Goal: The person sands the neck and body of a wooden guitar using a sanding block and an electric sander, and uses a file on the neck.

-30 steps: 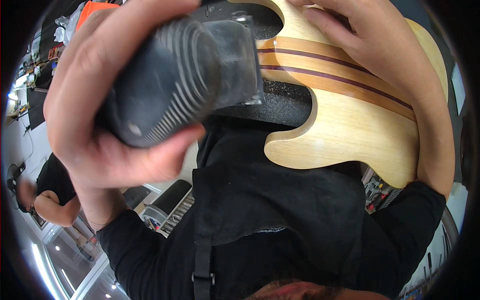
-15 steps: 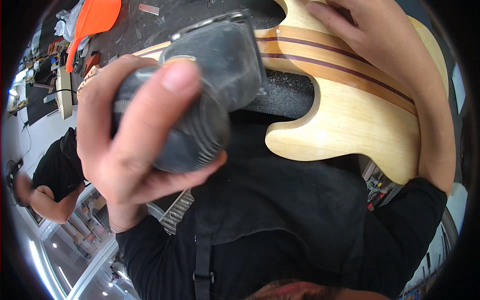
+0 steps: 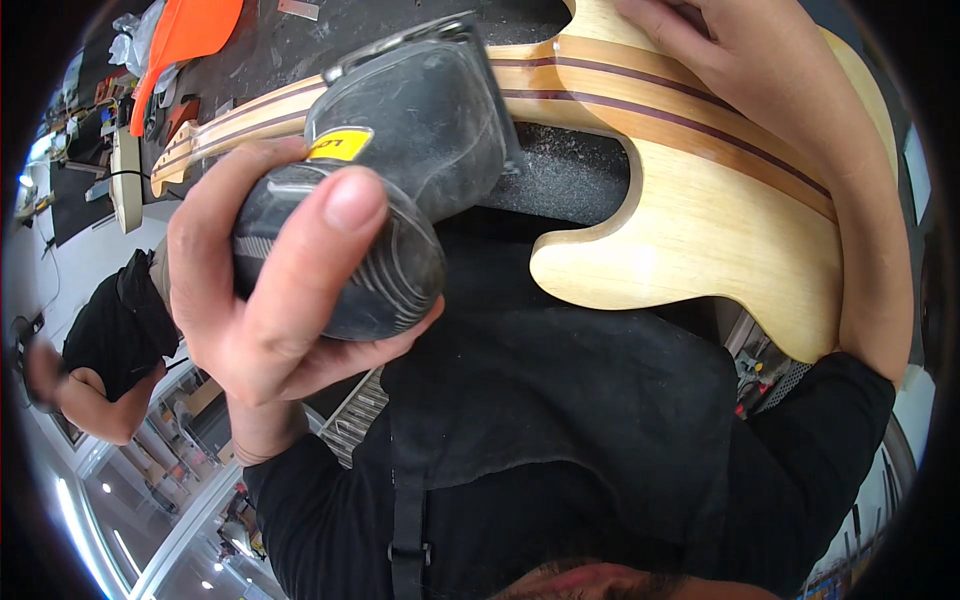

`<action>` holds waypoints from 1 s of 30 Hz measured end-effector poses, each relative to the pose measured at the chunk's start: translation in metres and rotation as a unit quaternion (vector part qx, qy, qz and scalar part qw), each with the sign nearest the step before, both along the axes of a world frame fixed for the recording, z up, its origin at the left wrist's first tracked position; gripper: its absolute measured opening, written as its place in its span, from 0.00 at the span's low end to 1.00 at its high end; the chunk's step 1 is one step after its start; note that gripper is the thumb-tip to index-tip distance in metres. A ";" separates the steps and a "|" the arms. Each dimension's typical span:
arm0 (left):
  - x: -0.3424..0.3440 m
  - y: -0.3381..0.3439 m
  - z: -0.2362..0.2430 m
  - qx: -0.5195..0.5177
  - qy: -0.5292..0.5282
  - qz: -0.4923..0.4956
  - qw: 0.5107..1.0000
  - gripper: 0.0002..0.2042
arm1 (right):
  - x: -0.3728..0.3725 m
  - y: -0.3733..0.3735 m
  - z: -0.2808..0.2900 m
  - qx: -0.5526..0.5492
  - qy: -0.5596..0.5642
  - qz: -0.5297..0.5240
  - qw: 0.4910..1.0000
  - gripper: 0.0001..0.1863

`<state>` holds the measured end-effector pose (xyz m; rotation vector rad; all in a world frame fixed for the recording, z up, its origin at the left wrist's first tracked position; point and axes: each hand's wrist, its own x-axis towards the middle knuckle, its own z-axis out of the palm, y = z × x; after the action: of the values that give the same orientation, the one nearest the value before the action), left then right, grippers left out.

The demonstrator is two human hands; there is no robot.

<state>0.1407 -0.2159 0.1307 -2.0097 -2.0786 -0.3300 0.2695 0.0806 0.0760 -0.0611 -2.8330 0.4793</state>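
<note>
Left hand [image 3: 262, 330] clamps round a black power sander [image 3: 420, 125] left of centre in the frame, its plate [image 3: 399, 46] tilted and apparently clear of the wood. At upper right, the right hand [image 3: 685, 35] rests on a pale wooden guitar [image 3: 700, 230] stretching to the upper left; with fingers partly cut off, its grip cannot be told. Body, neck [image 3: 265, 114] and headstock [image 3: 174, 165] already look shaped; dust [image 3: 580, 175] lies on the bench [image 3: 265, 55]. How much work remains, the view does not show.

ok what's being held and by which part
The left hand grips a black sander by its rounded, ridged end. The right hand lies on the guitar body; any grip there can't be told.
</note>
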 end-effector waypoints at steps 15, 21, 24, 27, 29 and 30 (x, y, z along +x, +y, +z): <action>0.012 -0.004 -0.009 0.003 0.010 -0.016 1.000 0.42 | 0.004 -0.007 0.002 0.003 -0.003 -0.021 1.000 0.10; 0.013 0.001 -0.003 -0.002 -0.001 -0.018 1.000 0.43 | 0.009 0.002 0.005 -0.024 0.044 0.027 0.998 0.10; 0.011 0.005 -0.003 0.005 0.016 -0.024 1.000 0.43 | 0.006 -0.005 0.002 0.013 0.019 -0.011 1.000 0.10; 0.006 0.004 0.001 -0.011 0.019 -0.029 0.999 0.44 | 0.004 -0.006 0.001 0.028 0.000 -0.029 0.999 0.09; 0.002 0.004 0.005 -0.020 0.014 -0.038 0.999 0.45 | 0.005 -0.005 0.001 0.025 0.004 -0.027 0.999 0.09; 0.004 0.005 0.005 -0.019 0.012 -0.037 0.999 0.45 | 0.004 -0.005 0.000 0.024 0.008 -0.026 0.999 0.09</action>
<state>0.1443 -0.2107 0.1352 -2.1056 -2.0141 -0.2813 0.2736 0.0751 0.0757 -0.1205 -2.8185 0.3976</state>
